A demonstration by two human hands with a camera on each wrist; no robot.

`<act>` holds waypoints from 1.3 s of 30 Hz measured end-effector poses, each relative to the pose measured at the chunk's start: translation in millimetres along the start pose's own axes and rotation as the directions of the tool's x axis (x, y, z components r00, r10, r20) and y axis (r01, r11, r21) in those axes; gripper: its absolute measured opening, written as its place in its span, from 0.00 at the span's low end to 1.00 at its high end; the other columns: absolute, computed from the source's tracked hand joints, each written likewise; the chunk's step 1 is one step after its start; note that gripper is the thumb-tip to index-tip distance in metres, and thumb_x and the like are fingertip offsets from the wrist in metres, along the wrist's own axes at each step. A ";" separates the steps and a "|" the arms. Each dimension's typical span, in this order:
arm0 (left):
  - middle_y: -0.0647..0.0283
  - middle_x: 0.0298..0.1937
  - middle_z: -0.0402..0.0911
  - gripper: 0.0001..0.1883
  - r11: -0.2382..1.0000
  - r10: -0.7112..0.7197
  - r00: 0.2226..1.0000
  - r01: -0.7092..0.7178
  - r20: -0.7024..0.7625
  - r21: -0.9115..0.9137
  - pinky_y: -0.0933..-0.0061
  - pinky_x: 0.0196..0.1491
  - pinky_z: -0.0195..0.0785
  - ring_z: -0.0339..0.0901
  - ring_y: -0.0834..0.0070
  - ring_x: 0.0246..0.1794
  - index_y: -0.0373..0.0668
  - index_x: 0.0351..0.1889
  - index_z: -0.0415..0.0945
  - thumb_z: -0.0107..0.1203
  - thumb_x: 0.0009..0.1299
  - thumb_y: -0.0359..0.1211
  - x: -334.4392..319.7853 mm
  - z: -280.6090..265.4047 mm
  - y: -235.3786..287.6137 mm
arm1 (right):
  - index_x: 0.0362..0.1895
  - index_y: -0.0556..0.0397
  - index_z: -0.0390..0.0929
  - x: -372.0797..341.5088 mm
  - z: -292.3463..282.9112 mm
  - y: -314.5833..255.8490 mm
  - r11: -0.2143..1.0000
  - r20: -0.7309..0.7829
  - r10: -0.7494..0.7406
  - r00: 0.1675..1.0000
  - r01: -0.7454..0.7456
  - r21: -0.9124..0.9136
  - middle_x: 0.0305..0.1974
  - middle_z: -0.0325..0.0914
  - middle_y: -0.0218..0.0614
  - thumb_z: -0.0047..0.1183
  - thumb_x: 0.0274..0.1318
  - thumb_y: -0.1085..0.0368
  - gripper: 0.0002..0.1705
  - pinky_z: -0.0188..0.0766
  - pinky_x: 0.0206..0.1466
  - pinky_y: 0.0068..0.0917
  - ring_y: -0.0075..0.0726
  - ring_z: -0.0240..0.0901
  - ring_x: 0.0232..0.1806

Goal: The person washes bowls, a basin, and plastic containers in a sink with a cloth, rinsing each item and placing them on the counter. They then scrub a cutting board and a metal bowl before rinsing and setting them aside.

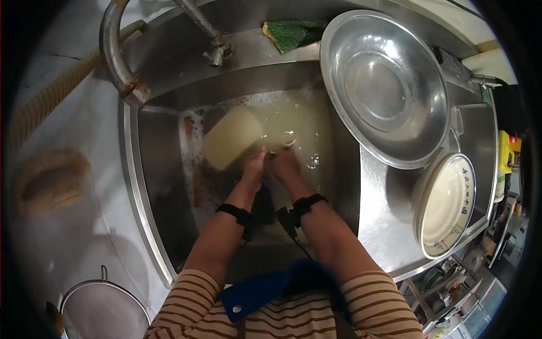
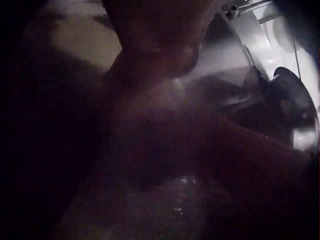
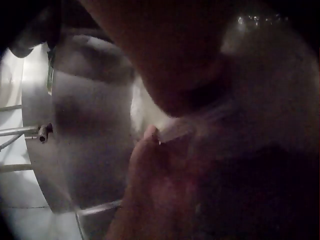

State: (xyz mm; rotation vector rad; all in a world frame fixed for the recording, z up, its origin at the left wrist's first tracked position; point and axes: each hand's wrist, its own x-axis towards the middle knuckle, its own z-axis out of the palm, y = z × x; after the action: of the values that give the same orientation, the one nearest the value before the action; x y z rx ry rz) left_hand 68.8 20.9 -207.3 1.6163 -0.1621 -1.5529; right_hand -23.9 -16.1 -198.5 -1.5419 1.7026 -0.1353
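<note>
In the head view both hands are close together over cloudy water in the steel sink (image 1: 345, 186). My right hand (image 1: 284, 165) has its fingers curled about a small pale thin thing (image 1: 289, 144), partly hidden by the hand. My left hand (image 1: 254, 168) is beside it, fingertips toward the right hand. A pale strip (image 3: 175, 131) runs between the hands in the right wrist view; its kind does not show. Just beyond the left hand, a cream rounded block-like thing (image 1: 232, 138) lies in the water. The left wrist view is dark and blurred.
A large steel basin (image 1: 389, 68) and patterned cream bowls (image 1: 449, 206) stand on the right. A faucet (image 1: 116, 51) arches over the back left corner. Green netting (image 1: 296, 34) lies on the back ledge. A strainer (image 1: 104, 311) and a brown scrubber (image 1: 52, 183) are left.
</note>
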 end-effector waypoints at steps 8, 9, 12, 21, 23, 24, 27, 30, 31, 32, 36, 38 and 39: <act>0.65 0.40 0.73 0.20 0.993 0.037 0.983 -0.056 0.181 0.101 0.72 0.40 0.63 0.70 0.74 0.40 0.40 0.48 0.68 0.48 0.63 0.43 -12.2 -27.5 -1.2 | 0.39 0.59 0.72 15.2 -7.0 1.3 0.941 0.442 -0.266 0.856 0.132 0.310 0.35 0.74 0.53 0.48 0.46 0.59 0.19 0.68 0.40 0.35 0.50 0.73 0.38; 0.64 0.39 0.72 0.21 0.961 0.125 0.970 -0.171 0.210 0.219 0.72 0.39 0.64 0.70 0.74 0.39 0.40 0.49 0.68 0.49 0.62 0.42 -6.9 -34.2 -9.2 | 0.39 0.59 0.72 16.3 -1.6 3.1 0.924 0.497 -0.351 0.794 0.207 0.323 0.34 0.75 0.50 0.48 0.46 0.60 0.18 0.69 0.38 0.34 0.45 0.73 0.36; 0.61 0.40 0.71 0.27 0.971 -0.041 0.996 0.057 0.075 -0.234 0.71 0.35 0.66 0.71 0.73 0.37 0.38 0.53 0.63 0.55 0.56 0.37 -3.6 -30.1 -1.0 | 0.37 0.58 0.73 6.1 -11.2 10.6 0.907 0.576 -0.345 0.741 0.107 0.406 0.31 0.76 0.42 0.49 0.45 0.62 0.15 0.69 0.37 0.32 0.36 0.72 0.33; 0.52 0.55 0.62 0.43 0.997 0.063 0.997 -0.065 -0.051 -0.041 0.52 0.47 0.61 0.65 0.59 0.52 0.38 0.63 0.46 0.57 0.55 0.48 -54.5 -4.5 59.1 | 0.34 0.54 0.76 -48.3 -44.9 6.0 0.812 0.456 -0.206 0.866 -0.109 0.574 0.31 0.76 0.35 0.53 0.40 0.72 0.11 0.69 0.36 0.30 0.30 0.71 0.33; 0.53 0.58 0.59 0.46 0.993 -0.039 0.983 0.058 -0.178 0.104 0.47 0.50 0.56 0.61 0.57 0.56 0.39 0.64 0.44 0.55 0.55 0.52 -83.8 -7.2 56.2 | 0.34 0.53 0.75 -38.3 -50.8 20.5 0.482 0.380 -0.111 0.918 -0.284 0.829 0.31 0.75 0.34 0.53 0.40 0.74 0.11 0.69 0.37 0.32 0.32 0.72 0.34; 0.53 0.59 0.58 0.47 0.978 -0.080 0.966 0.123 -0.246 0.168 0.44 0.51 0.53 0.58 0.56 0.58 0.39 0.64 0.43 0.55 0.55 0.54 -90.9 -9.1 50.2 | 0.35 0.52 0.73 -40.7 -58.7 21.8 0.235 0.375 -0.025 0.927 -0.359 0.903 0.32 0.74 0.32 0.55 0.40 0.74 0.13 0.70 0.38 0.34 0.34 0.72 0.35; 0.57 0.60 0.59 0.43 0.698 -0.633 0.774 0.567 -0.004 -0.438 0.45 0.54 0.52 0.57 0.59 0.59 0.44 0.63 0.48 0.48 0.57 0.60 -90.9 -19.9 20.3 | 0.37 0.50 0.71 -37.4 -71.2 17.8 0.003 0.353 -0.001 0.936 -0.353 0.935 0.33 0.74 0.30 0.58 0.39 0.73 0.16 0.70 0.40 0.36 0.36 0.71 0.36; 0.56 0.54 0.66 0.35 0.689 -0.248 0.925 0.377 0.287 -0.620 0.56 0.48 0.62 0.65 0.61 0.51 0.44 0.55 0.62 0.49 0.57 0.59 -63.2 -21.3 -8.9 | 0.37 0.53 0.72 -33.2 -62.9 20.2 0.073 0.339 -0.031 0.940 -0.336 0.939 0.35 0.74 0.33 0.62 0.38 0.68 0.17 0.70 0.40 0.36 0.34 0.71 0.35; 0.56 0.54 0.66 0.35 0.687 -0.247 0.926 0.375 0.285 -0.622 0.56 0.48 0.62 0.65 0.61 0.51 0.44 0.55 0.62 0.49 0.57 0.59 -62.5 -20.3 -7.1 | 0.37 0.54 0.72 -33.3 -60.9 21.3 0.140 0.340 -0.042 0.940 -0.331 0.933 0.36 0.75 0.34 0.62 0.39 0.66 0.17 0.69 0.39 0.35 0.33 0.71 0.33; 0.57 0.54 0.66 0.30 0.677 -0.165 0.954 0.295 0.251 -0.674 0.57 0.49 0.62 0.66 0.62 0.50 0.44 0.55 0.62 0.48 0.61 0.53 -59.0 -19.0 -2.9 | 0.37 0.54 0.72 -31.0 -56.6 24.1 0.142 0.342 -0.045 0.939 -0.333 0.932 0.36 0.75 0.34 0.62 0.39 0.66 0.17 0.69 0.39 0.35 0.33 0.71 0.33; 0.58 0.52 0.67 0.20 0.689 -0.168 0.986 0.127 0.013 -0.714 0.56 0.52 0.62 0.69 0.63 0.47 0.43 0.52 0.63 0.47 0.66 0.42 -33.6 -32.0 0.1 | 0.36 0.59 0.73 -32.4 -62.7 22.0 0.404 0.328 0.296 0.897 -0.429 0.808 0.36 0.75 0.38 0.61 0.42 0.58 0.20 0.68 0.35 0.30 0.31 0.71 0.32; 0.56 0.54 0.66 0.20 0.636 -0.073 0.997 0.039 -0.010 -0.771 0.54 0.53 0.62 0.69 0.61 0.47 0.43 0.55 0.59 0.46 0.66 0.35 -31.5 -33.2 9.5 | 0.36 0.60 0.73 -33.6 -66.1 29.2 0.432 0.377 0.326 0.867 -0.492 0.756 0.36 0.75 0.39 0.61 0.42 0.56 0.22 0.68 0.35 0.29 0.31 0.71 0.32; 0.54 0.55 0.64 0.22 0.557 0.054 0.998 -0.012 0.022 -0.830 0.53 0.53 0.62 0.69 0.59 0.49 0.43 0.59 0.54 0.45 0.67 0.31 -33.5 -31.1 15.8 | 0.32 0.58 0.74 -35.2 -61.9 36.1 0.549 0.267 0.300 0.916 -0.395 0.737 0.28 0.75 0.37 0.61 0.41 0.56 0.19 0.68 0.34 0.31 0.34 0.72 0.30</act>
State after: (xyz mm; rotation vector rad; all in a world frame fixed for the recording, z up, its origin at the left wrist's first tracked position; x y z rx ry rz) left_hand 95.7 47.0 -176.6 0.7883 0.4769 -1.3085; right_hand -93.2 -3.1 -161.1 -0.5191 1.5075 -0.5058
